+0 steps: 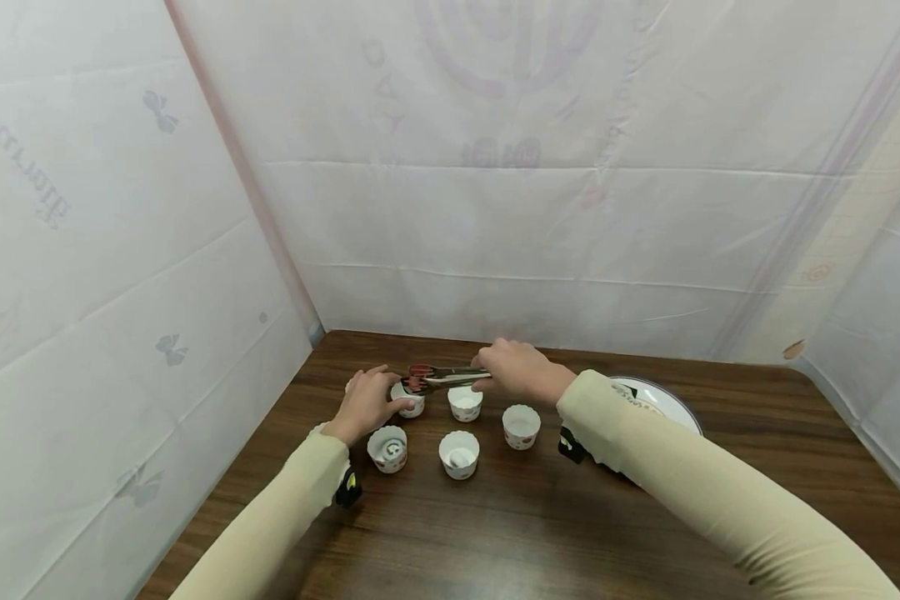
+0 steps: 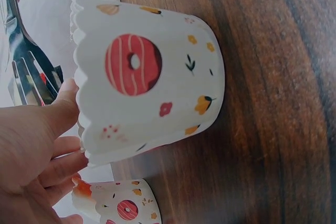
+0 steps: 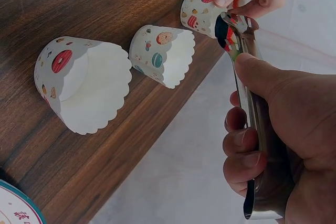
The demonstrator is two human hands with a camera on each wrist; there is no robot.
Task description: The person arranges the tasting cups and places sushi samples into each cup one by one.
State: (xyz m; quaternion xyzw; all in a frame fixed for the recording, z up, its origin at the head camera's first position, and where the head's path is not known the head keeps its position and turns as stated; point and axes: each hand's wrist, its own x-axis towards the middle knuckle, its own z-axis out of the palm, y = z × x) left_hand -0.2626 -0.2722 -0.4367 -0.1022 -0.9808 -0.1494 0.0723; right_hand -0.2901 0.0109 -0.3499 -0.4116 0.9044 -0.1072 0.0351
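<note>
My right hand [image 1: 513,367] grips metal tongs [image 1: 453,377] whose slotted tips hang over the back-left paper baking cup [image 1: 414,408]. Something red and dark shows at the tips [image 3: 229,32]; its kind cannot be made out. My left hand [image 1: 367,406] curls its thumb and fingers about that same cup at the rim, hiding part of it. The front-left cup [image 1: 387,450] holds a pale piece with a dark mark. In the front-middle cup [image 1: 458,457] lies a small white piece. Large in the left wrist view, a donut-printed cup [image 2: 184,87] stands before the thumb.
Another cup [image 1: 465,404] stands at back middle, and one more [image 1: 521,427] to the right. Beyond the left hand is a cup [image 2: 118,203] with something orange in it. A white dark-rimmed plate [image 1: 671,400] lies partly under the right sleeve. Pale sheets [image 1: 457,225] hang behind the wooden table [image 1: 450,542].
</note>
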